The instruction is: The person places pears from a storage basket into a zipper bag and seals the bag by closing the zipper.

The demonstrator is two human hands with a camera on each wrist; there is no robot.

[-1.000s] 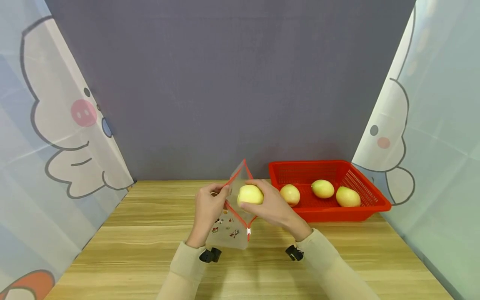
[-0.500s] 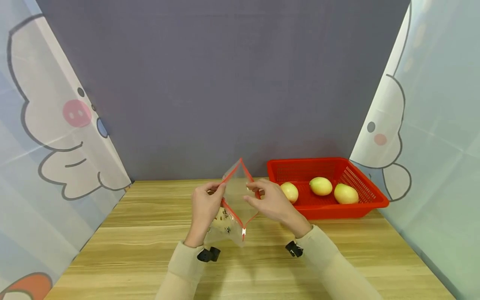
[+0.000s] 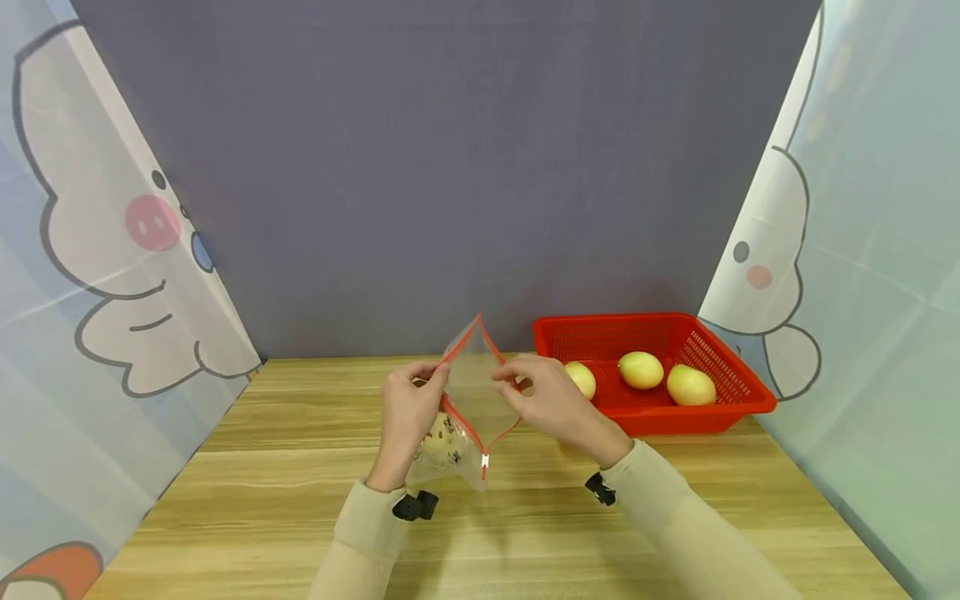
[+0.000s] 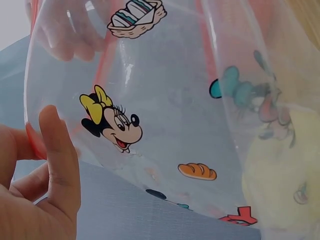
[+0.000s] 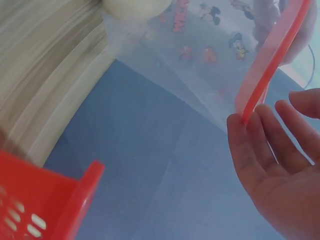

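Note:
Between thumb and forefinger, my left hand (image 3: 408, 408) pinches the red-edged rim of a clear zip bag (image 3: 474, 392). The bag's mouth gapes, and a white slider sits at its near corner. Cartoon prints cover the plastic. Inside, low in the bag, lies a pale yellow fruit (image 4: 282, 175), seen through the film. My right hand (image 5: 280, 160) is at the opposite rim; its fingertips touch or nearly touch the red strip, and the thumb stands apart from the fingers.
A red plastic basket (image 3: 660, 423) stands at the right on the wooden table (image 3: 300, 467). It holds a round yellow fruit (image 3: 581, 379), a lemon-shaped one (image 3: 641, 370) and a larger one (image 3: 691, 385). A grey cloth (image 3: 465, 167) hangs behind.
The right hand held a yellow fruit at the bag's mouth; that fruit has gone down into the bag. The right fingers then came to the right rim and their hold has loosened.

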